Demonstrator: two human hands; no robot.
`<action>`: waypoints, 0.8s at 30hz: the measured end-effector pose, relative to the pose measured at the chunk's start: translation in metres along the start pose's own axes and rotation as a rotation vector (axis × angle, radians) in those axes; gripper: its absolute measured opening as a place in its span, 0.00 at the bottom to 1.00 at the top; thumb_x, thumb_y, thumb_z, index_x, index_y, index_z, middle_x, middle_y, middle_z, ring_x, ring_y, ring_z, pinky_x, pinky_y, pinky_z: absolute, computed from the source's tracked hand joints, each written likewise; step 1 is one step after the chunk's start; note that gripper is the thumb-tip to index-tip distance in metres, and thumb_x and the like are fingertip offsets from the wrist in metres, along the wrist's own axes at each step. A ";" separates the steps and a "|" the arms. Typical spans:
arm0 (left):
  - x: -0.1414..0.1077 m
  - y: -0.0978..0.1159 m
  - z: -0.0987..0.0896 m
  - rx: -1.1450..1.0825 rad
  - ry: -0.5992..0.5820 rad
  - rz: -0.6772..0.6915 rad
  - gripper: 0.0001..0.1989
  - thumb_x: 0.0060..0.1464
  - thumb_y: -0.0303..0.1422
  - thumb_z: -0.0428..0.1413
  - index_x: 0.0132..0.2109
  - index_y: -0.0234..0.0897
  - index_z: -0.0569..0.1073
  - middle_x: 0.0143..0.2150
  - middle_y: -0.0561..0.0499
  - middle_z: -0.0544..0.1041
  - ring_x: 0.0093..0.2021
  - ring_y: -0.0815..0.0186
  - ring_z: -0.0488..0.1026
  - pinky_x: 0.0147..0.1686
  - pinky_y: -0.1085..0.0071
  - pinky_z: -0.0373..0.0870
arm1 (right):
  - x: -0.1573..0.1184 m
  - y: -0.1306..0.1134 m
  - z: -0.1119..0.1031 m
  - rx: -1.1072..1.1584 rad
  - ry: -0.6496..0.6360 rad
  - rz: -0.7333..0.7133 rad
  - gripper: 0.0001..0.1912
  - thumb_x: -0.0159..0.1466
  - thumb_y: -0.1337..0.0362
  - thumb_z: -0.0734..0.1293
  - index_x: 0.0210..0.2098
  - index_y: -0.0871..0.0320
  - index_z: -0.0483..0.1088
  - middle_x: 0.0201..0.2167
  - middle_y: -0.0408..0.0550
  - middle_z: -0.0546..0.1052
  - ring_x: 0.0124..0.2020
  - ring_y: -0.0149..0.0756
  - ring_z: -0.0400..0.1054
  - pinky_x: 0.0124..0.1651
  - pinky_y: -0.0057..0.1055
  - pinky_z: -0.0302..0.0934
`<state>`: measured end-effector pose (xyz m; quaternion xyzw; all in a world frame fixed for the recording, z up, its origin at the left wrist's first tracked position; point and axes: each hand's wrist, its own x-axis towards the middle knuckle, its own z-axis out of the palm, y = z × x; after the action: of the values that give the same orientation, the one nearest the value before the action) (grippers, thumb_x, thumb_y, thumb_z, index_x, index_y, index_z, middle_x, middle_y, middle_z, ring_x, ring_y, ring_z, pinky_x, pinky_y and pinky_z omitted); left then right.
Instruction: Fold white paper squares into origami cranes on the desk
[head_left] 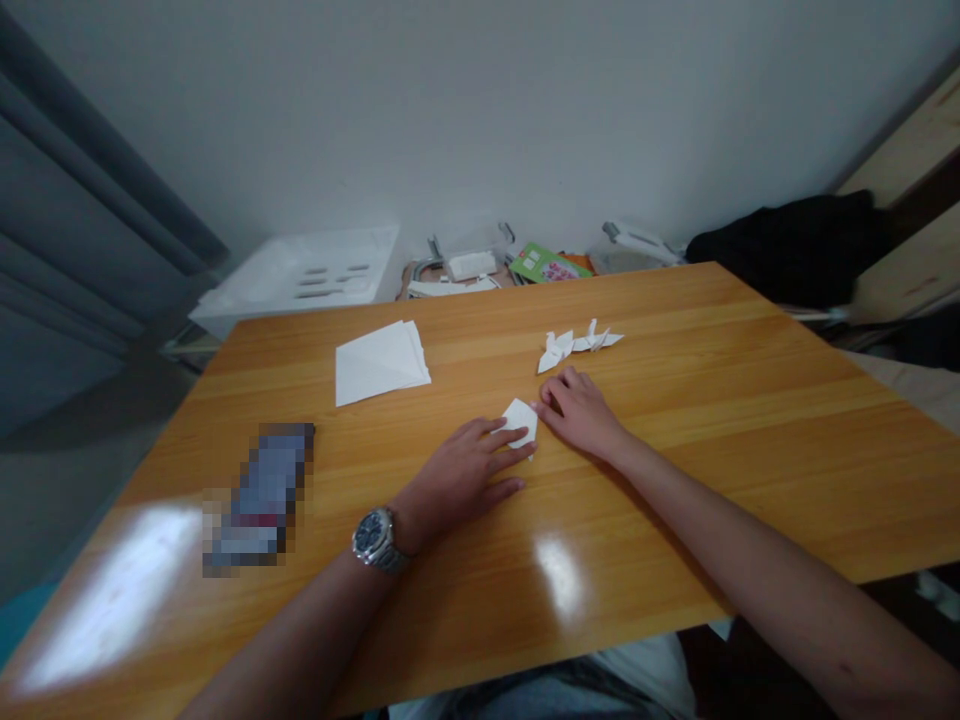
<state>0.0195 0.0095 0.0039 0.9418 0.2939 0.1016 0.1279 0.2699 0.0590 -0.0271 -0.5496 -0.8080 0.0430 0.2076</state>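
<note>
A small folded white paper [519, 416] lies on the wooden table in front of me. My left hand [480, 465] rests on it, palm down with fingers spread, pressing it from the left. At the paper's right corner, the curled fingers of my right hand [579, 412] close on its edge; the exact fingertip contact is partly hidden. Just beyond my right hand sit two white origami cranes, a nearer one [556, 350] and a farther one [598, 338], close beside each other. A silver wristwatch [373, 535] is on my left wrist.
A stack of white paper sheets [381, 364] lies at the back left of the wooden table [675, 400]. A pixelated phone-like object [266, 495] is at the left. Behind the far edge are a white plastic tray [315, 265], a green booklet [544, 263] and dark cloth [795, 245].
</note>
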 end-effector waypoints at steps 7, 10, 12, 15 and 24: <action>-0.004 0.001 -0.005 -0.009 -0.026 0.019 0.23 0.68 0.45 0.50 0.66 0.50 0.67 0.71 0.50 0.63 0.70 0.51 0.58 0.68 0.48 0.57 | 0.001 -0.001 0.000 -0.031 -0.012 0.014 0.10 0.69 0.56 0.65 0.35 0.55 0.69 0.39 0.52 0.69 0.41 0.46 0.64 0.46 0.40 0.58; -0.005 0.003 -0.009 -0.019 -0.034 0.024 0.21 0.67 0.45 0.51 0.64 0.53 0.69 0.71 0.50 0.63 0.70 0.51 0.58 0.68 0.46 0.56 | 0.001 -0.001 -0.001 -0.027 -0.018 0.015 0.10 0.69 0.56 0.65 0.35 0.55 0.69 0.39 0.52 0.69 0.41 0.46 0.64 0.46 0.40 0.58; -0.005 0.003 -0.011 -0.028 -0.033 0.026 0.21 0.67 0.45 0.52 0.64 0.53 0.70 0.71 0.50 0.63 0.70 0.50 0.58 0.68 0.45 0.56 | 0.001 -0.001 -0.001 -0.023 -0.015 0.015 0.10 0.68 0.56 0.66 0.35 0.55 0.69 0.39 0.52 0.69 0.41 0.46 0.64 0.46 0.40 0.58; -0.005 0.002 -0.012 -0.038 -0.030 0.035 0.22 0.67 0.46 0.52 0.64 0.52 0.70 0.71 0.50 0.62 0.71 0.50 0.57 0.68 0.45 0.55 | 0.000 -0.002 -0.002 -0.020 -0.010 0.014 0.10 0.68 0.56 0.66 0.35 0.55 0.69 0.38 0.52 0.69 0.40 0.46 0.64 0.46 0.40 0.58; -0.007 0.000 -0.010 -0.073 -0.036 0.043 0.22 0.65 0.47 0.54 0.64 0.53 0.71 0.72 0.51 0.60 0.72 0.48 0.55 0.69 0.44 0.52 | 0.000 -0.002 -0.003 0.007 0.000 0.002 0.10 0.69 0.56 0.66 0.35 0.55 0.69 0.38 0.51 0.69 0.40 0.45 0.64 0.45 0.39 0.57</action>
<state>0.0108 0.0071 0.0128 0.9443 0.2673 0.0981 0.1649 0.2689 0.0576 -0.0239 -0.5497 -0.8074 0.0458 0.2095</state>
